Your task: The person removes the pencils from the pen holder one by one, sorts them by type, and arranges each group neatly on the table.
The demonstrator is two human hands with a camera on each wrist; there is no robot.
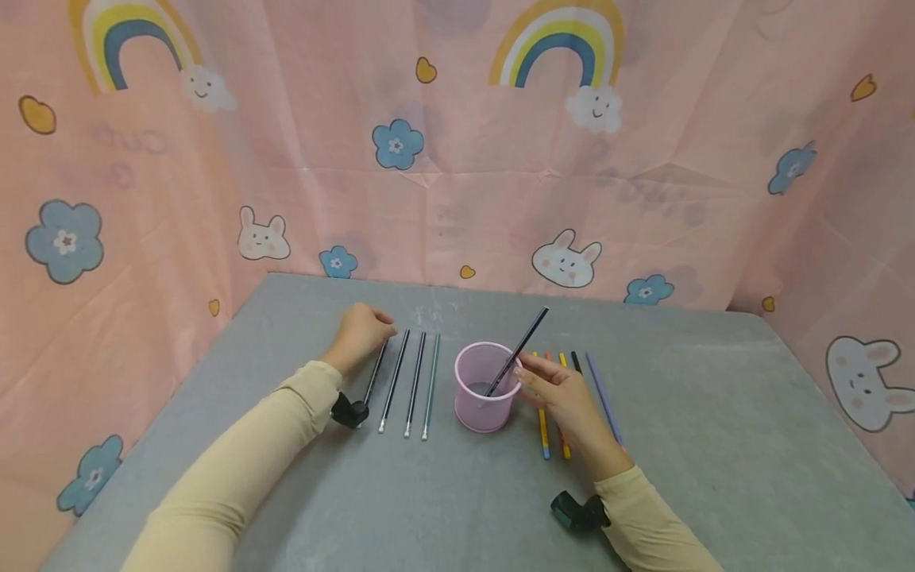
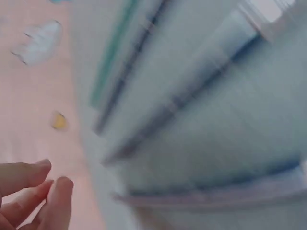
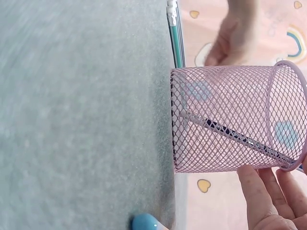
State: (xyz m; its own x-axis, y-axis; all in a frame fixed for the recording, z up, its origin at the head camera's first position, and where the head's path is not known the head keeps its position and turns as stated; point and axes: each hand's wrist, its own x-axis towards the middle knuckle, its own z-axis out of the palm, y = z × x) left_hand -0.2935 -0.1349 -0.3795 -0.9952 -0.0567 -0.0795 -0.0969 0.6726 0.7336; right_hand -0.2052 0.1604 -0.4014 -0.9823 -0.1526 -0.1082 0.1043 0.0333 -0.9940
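A pink mesh pencil cup (image 1: 483,415) stands upright on the grey table, with one dark pencil (image 1: 527,332) leaning inside it against the right rim. My right hand (image 1: 565,397) holds the cup at its right side near the rim; in the right wrist view, fingertips (image 3: 249,175) meet the mesh wall. To the left, my left hand (image 1: 360,335) hovers at the far end of the leftmost dark pencil (image 1: 375,372). In the left wrist view, its fingers (image 2: 60,199) are slightly bent and apart from the blurred pencils, with nothing visible between them.
Two more dark pencils (image 1: 415,385) and a green pencil (image 1: 432,387) lie in a row left of the cup. Right of it, partly under my right hand, lie yellow pencils (image 1: 544,434), a black one (image 1: 576,361) and a purple one (image 1: 604,399). A pink printed curtain (image 1: 457,214) hangs behind.
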